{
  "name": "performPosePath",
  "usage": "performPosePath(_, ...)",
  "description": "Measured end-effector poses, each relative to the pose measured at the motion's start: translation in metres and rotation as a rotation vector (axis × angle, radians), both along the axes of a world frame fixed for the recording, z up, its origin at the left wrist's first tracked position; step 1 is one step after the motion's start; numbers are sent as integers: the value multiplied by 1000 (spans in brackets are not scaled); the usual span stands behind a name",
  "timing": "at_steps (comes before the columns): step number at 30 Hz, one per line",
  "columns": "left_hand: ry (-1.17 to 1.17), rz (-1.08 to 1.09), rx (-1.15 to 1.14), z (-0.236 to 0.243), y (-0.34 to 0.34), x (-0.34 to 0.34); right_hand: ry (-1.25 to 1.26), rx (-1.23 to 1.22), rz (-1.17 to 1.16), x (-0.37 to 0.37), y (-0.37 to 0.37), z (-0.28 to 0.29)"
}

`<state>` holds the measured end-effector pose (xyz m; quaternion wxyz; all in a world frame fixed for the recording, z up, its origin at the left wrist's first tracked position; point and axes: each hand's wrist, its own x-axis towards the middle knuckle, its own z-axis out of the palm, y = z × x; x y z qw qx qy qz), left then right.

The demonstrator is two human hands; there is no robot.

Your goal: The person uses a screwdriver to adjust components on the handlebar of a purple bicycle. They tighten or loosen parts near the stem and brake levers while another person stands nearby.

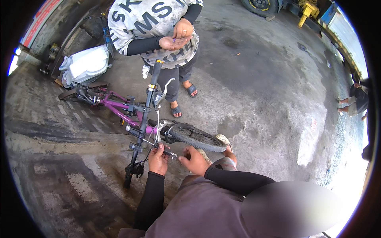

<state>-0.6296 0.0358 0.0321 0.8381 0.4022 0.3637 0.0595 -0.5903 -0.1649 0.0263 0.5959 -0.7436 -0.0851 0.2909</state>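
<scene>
A bicycle with a purple frame leans by the wall, its black handlebar in front of me. Beside the handlebar, my left hand is closed round a small black part with a silver end, thumb on top. Just right of that silver end is my right hand, fingers bent in toward the thumb; whatever they pinch is too small to make out. Beyond both hands lies the front wheel, its tyre close to my shoes. A silver brake lever sticks out from the handlebar.
Across the bicycle stands a person in a patterned shirt, a tiny purple thing in one palm. White plastic-wrapped goods sit at the left. A vehicle wheel is at the back; another person is at the far right.
</scene>
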Motion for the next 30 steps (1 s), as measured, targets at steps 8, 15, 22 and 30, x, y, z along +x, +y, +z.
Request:
performPosePath(8, -222, -81, -203, -3, 8, -3, 538, 343, 165, 4, 38, -18)
performPosePath(15, 61, 113, -2, -7, -1, 15, -652, -201, 345, 9, 22, -7)
performPosePath(22, 19, 134, -158, -4, -1, 25, 884, 281, 234, 22, -8, -10)
performPosePath(30, -188, 56, -325, -14, 9, 13, 916, 300, 349, 24, 30, 0)
